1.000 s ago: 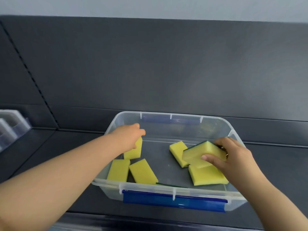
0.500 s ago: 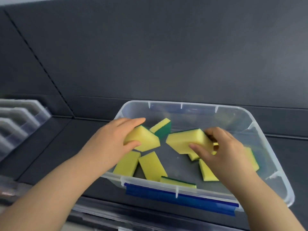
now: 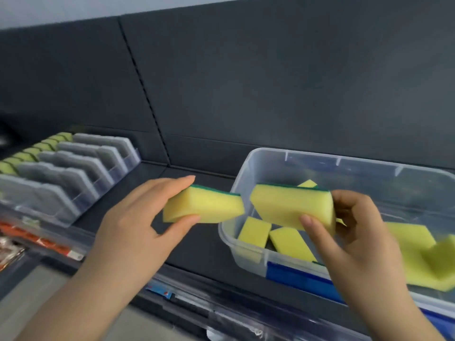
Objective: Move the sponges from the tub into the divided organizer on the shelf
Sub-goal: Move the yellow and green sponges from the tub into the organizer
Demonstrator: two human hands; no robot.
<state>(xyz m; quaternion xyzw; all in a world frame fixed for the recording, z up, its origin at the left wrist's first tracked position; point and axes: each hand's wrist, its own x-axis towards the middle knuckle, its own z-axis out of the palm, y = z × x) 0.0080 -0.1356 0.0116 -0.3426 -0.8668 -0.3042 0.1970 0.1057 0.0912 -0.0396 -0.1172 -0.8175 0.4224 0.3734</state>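
My left hand (image 3: 138, 222) grips a yellow sponge with a green scouring side (image 3: 204, 205), held just left of the clear plastic tub (image 3: 248, 163) above the dark shelf. Over the tub's left part, my right hand (image 3: 354, 232) grips a second yellow sponge (image 3: 288, 205). Several more yellow sponges (image 3: 253, 230) lie on the tub's floor. At the far left stands the clear divided organizer (image 3: 81, 168), with a row of sponges (image 3: 32, 151) standing in its leftmost lane and the other lanes showing no sponges.
The dark shelf surface (image 3: 197, 242) runs between organizer and tub. A clear price rail (image 3: 221, 313) with labels lines the shelf's front edge. The tub has a blue clip (image 3: 295, 276) on its near wall. A dark back panel rises behind everything.
Both hands have lifted a sponge each out of the tub and moved left. My view has swung left, bringing the organizer into sight.
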